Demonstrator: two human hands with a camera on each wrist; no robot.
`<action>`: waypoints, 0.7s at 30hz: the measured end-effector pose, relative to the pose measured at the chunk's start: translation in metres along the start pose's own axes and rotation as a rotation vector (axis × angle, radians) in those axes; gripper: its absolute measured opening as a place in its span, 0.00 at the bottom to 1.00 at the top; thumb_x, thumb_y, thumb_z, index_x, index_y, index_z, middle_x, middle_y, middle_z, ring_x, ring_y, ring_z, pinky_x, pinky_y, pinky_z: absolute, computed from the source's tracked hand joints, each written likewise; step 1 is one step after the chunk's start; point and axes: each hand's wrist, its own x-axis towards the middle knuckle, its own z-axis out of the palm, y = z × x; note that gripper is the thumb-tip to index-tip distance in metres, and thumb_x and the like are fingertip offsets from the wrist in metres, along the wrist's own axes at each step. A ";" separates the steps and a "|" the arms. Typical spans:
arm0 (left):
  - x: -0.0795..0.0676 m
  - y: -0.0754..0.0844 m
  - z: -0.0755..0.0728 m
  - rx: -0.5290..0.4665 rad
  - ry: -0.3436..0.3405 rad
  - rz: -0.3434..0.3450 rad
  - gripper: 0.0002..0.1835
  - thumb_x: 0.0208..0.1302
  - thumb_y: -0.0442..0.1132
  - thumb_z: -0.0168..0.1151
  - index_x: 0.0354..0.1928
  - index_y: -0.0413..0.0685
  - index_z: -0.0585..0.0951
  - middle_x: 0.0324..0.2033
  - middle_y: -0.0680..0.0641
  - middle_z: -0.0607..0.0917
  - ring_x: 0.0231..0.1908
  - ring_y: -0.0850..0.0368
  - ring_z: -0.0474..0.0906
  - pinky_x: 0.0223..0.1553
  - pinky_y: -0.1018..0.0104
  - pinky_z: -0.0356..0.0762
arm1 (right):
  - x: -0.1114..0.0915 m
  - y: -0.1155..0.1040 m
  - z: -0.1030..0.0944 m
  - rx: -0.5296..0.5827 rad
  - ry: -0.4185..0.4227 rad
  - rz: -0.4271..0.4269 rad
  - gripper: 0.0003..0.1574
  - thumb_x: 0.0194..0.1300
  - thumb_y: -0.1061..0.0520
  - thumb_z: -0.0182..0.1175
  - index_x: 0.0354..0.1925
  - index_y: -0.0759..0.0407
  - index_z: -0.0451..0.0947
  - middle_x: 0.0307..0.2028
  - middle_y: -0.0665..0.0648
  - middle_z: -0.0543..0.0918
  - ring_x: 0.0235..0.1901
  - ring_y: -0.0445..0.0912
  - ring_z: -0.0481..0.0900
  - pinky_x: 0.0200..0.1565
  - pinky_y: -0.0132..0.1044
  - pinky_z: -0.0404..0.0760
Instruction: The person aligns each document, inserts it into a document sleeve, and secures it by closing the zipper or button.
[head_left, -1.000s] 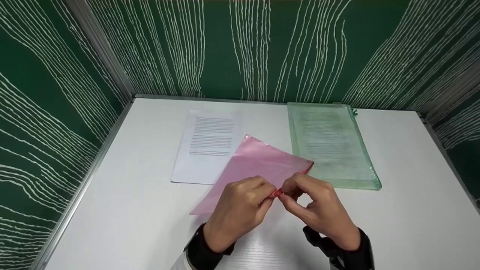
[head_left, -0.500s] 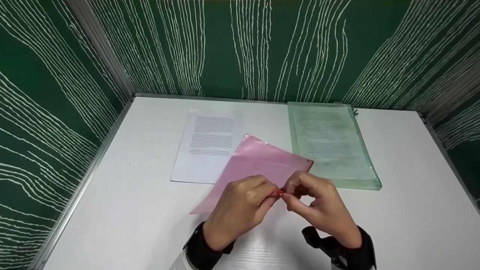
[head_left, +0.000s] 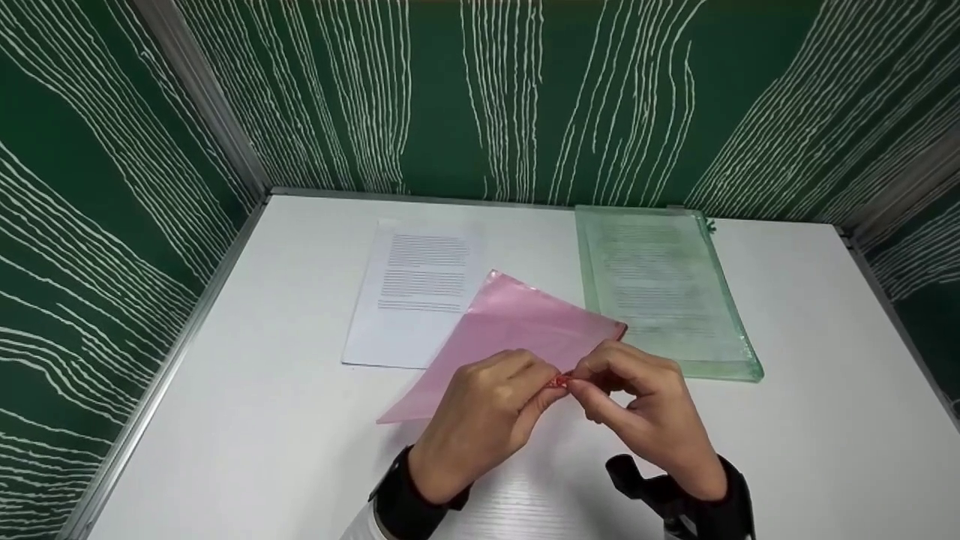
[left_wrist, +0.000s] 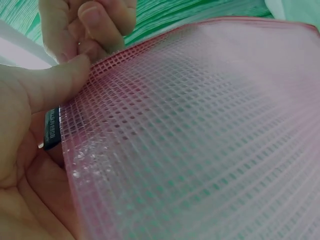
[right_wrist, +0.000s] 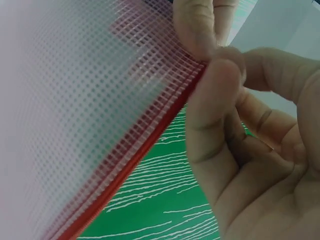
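Free tabletop rightward — pouch over paper

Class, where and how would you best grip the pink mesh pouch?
I'd pinch the pink mesh pouch at the corner where its red edge ends, the left hand coming from the left, thumb on one face, fingers on the other. It looks thin enough to pinch, and that corner faces the person.

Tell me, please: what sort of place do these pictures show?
Probably an indoor work booth, though I cannot be certain: a white table is enclosed by green panels with wavy white lines, and grey frame posts rise at its far corners.
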 end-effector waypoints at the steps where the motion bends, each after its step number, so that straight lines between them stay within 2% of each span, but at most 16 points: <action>1: 0.000 0.000 0.000 -0.001 0.002 -0.002 0.10 0.73 0.43 0.64 0.34 0.46 0.85 0.30 0.54 0.85 0.29 0.64 0.78 0.30 0.75 0.75 | 0.000 0.000 0.000 -0.003 0.003 0.003 0.21 0.54 0.85 0.62 0.34 0.61 0.80 0.26 0.54 0.77 0.21 0.40 0.73 0.25 0.29 0.75; 9: 0.000 -0.001 0.000 0.017 0.046 0.021 0.12 0.73 0.42 0.63 0.30 0.46 0.83 0.30 0.53 0.84 0.29 0.62 0.78 0.31 0.74 0.76 | -0.001 0.008 0.002 0.084 -0.037 -0.034 0.21 0.57 0.85 0.57 0.32 0.62 0.77 0.23 0.54 0.72 0.22 0.41 0.70 0.25 0.30 0.71; 17: 0.002 -0.002 0.001 0.063 0.096 0.055 0.12 0.70 0.42 0.66 0.28 0.47 0.83 0.28 0.54 0.85 0.28 0.62 0.79 0.31 0.75 0.77 | -0.001 0.013 -0.003 0.212 -0.038 0.029 0.20 0.59 0.85 0.53 0.33 0.65 0.79 0.19 0.56 0.74 0.17 0.43 0.71 0.19 0.33 0.70; 21: 0.003 -0.002 0.001 0.084 0.122 0.072 0.10 0.67 0.41 0.69 0.28 0.47 0.83 0.28 0.54 0.85 0.28 0.62 0.79 0.30 0.74 0.76 | -0.001 0.013 -0.005 0.236 -0.033 0.055 0.20 0.59 0.85 0.53 0.32 0.65 0.79 0.19 0.57 0.73 0.16 0.44 0.70 0.18 0.34 0.69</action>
